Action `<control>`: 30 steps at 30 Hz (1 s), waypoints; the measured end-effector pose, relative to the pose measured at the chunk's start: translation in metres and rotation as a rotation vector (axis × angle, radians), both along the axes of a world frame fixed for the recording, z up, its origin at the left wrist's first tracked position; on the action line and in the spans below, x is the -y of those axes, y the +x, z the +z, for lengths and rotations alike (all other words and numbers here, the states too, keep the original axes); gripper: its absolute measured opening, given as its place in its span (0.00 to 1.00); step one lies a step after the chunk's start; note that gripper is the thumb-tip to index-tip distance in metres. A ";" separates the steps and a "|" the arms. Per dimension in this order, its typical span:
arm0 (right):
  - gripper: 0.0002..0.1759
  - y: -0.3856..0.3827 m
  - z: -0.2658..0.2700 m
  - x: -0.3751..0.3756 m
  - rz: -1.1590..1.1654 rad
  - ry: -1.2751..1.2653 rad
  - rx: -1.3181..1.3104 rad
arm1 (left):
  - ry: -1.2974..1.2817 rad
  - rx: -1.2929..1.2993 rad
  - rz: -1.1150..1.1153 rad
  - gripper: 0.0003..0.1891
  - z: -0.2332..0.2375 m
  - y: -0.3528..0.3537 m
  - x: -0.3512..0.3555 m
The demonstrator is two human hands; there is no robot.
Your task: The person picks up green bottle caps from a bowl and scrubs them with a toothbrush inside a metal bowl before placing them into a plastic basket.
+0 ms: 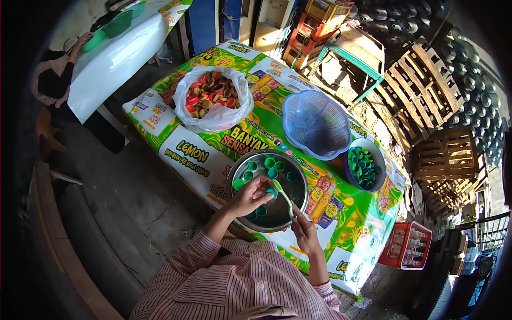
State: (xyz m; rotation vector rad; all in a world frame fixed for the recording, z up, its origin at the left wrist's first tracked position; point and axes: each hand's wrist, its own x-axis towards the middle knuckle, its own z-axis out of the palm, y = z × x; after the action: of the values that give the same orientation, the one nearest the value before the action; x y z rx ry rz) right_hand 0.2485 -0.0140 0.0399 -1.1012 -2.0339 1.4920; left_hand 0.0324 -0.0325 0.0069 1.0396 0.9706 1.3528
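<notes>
Over a steel basin (230, 178), my left hand (249, 197) is closed on a teal bottle cap (271, 193), pinched at the fingertips. My right hand (305, 233) grips a slim light green and white toothbrush (285, 197). Its far end lies right by the cap; whether it touches cannot be made out. Several loose green bottle caps (270, 163) lie in the basin around my hands. To the right, a bowl (365, 165) holds a heap of green caps. A white plastic bag (188, 116) with red and tan caps stands open beyond the basin.
A blue plastic basket (316, 120) stands beyond the basin on the covered table (186, 154). Right of the table is a red crate (413, 248) of bottles. Wooden pallets (421, 90) lean behind. At upper left a co-worker (56, 80) reaches to green basins (117, 24).
</notes>
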 end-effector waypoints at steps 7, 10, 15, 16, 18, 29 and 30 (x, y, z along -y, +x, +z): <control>0.26 -0.006 0.011 0.006 -0.037 0.313 0.024 | 0.064 -0.531 0.177 0.39 0.025 -0.003 0.003; 0.24 -0.009 0.019 0.014 -0.046 0.181 0.199 | 0.117 -0.640 0.213 0.43 0.026 -0.003 0.003; 0.24 -0.014 0.012 0.017 -0.127 0.284 0.156 | 0.180 -0.747 0.271 0.45 0.023 -0.002 0.006; 0.24 -0.016 0.012 0.021 -0.082 0.353 0.160 | 0.179 -0.748 0.269 0.45 0.024 -0.003 0.006; 0.27 -0.017 0.004 0.019 -0.129 0.318 0.127 | 0.166 -0.796 0.247 0.46 0.027 -0.004 0.007; 0.26 -0.016 0.006 0.026 -0.169 0.123 0.176 | 0.047 -0.538 0.127 0.28 0.017 -0.007 0.012; 0.26 -0.017 0.002 0.025 -0.164 0.243 0.101 | 0.027 -0.429 0.122 0.24 0.015 -0.006 0.011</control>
State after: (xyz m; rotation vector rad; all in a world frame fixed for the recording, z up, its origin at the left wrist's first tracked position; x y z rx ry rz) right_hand 0.2312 -0.0393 0.0418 -1.2290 -2.0693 1.0977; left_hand 0.0261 -0.0440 0.0214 1.3410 1.3525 1.2673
